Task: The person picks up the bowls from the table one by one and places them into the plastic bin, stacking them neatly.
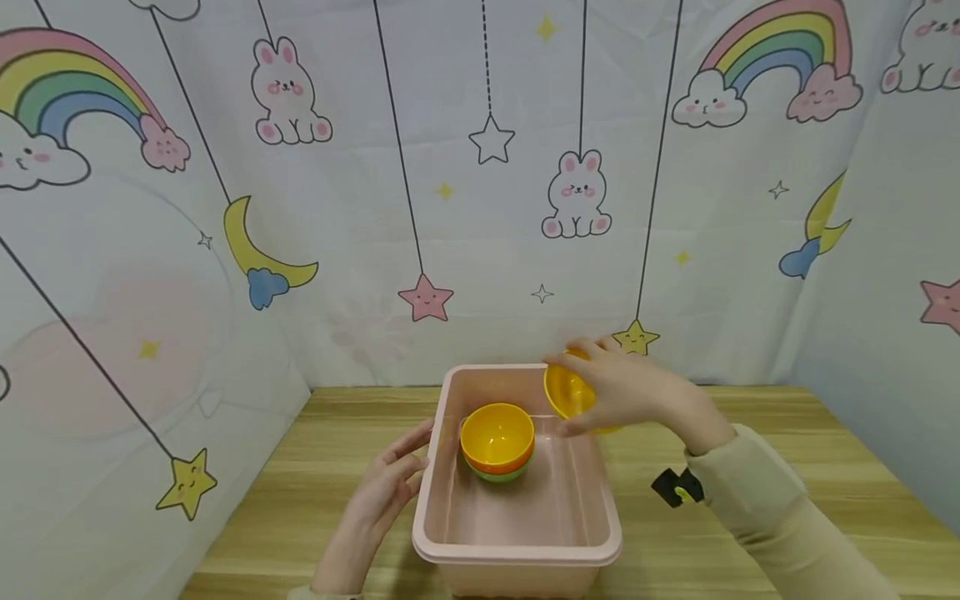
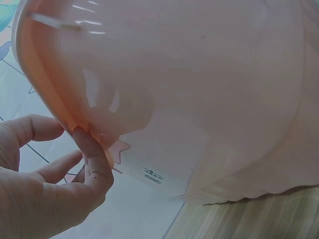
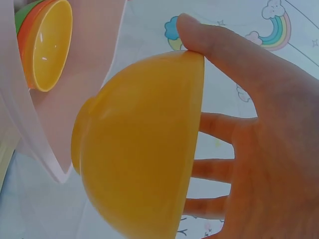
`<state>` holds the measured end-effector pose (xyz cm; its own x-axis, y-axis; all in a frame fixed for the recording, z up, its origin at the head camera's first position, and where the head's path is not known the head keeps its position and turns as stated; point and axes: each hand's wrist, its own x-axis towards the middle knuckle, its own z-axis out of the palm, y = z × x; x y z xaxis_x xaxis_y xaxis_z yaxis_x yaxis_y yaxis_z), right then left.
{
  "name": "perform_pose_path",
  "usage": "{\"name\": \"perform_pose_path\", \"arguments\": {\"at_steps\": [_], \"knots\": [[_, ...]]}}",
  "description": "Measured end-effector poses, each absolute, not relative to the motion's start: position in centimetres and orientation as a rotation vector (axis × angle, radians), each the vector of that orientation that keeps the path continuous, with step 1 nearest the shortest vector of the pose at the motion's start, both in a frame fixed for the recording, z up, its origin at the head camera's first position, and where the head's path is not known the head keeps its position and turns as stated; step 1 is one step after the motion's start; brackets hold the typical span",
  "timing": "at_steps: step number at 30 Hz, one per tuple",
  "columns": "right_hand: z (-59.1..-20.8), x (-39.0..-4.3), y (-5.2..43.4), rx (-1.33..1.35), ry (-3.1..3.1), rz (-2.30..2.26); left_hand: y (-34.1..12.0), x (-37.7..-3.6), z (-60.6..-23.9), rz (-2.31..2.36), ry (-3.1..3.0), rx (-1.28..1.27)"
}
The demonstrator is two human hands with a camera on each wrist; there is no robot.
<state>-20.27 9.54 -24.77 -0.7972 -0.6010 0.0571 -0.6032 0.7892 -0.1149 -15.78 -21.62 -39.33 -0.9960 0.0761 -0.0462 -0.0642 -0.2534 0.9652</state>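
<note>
Left hand [image 1: 386, 487]: resting with relaxed, nearly straight fingers against the outer left wall of the pink plastic bin [image 1: 442, 508]; in the left wrist view, fingertips [image 2: 82, 137] touching just under the bin's rim, steadying rather than clasping.

Pink plastic bin: sitting on the wooden table [image 1: 300, 467], near edge closest to the camera, open top facing up.

Stack of bowls [image 1: 497, 442]: lying inside the bin toward its far left part; yellow bowl uppermost, orange under it, green at the bottom, nested and upright.

Black clip-like object [image 1: 677, 486]: lying on the table to the right of the bin, apart from it; too small to identify further.

Right hand [image 1: 630, 392]: grasping a loose yellow bowl [image 1: 570, 392], thumb on one side of the rim and fingers spread across the mouth, as the right wrist view shows [image 3: 144, 149].

Loose yellow bowl: hovering tilted on its side over the bin's far right corner, clear of the stack.

Step in hand: judging by the pose, carrying the single bowl over the bin, somewhere between bin and stack.

Next move: probably calling for levelling the bowl, lining it up over the stack, then lowering it squarely so that it nests without tipping the pile.

Backdrop [image 1: 480, 183]: hanging behind, printed with rainbows, bunnies, moons and stars.
</note>
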Motion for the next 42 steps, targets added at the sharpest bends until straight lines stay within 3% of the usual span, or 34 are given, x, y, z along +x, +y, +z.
{"name": "perform_pose_path", "arguments": {"at_steps": [42], "knots": [[-26.5, -24.3, 2.4, 1.199, -3.098, 0.153, -21.7, -16.0, -39.3, 2.443, 1.860, 0.007]]}}
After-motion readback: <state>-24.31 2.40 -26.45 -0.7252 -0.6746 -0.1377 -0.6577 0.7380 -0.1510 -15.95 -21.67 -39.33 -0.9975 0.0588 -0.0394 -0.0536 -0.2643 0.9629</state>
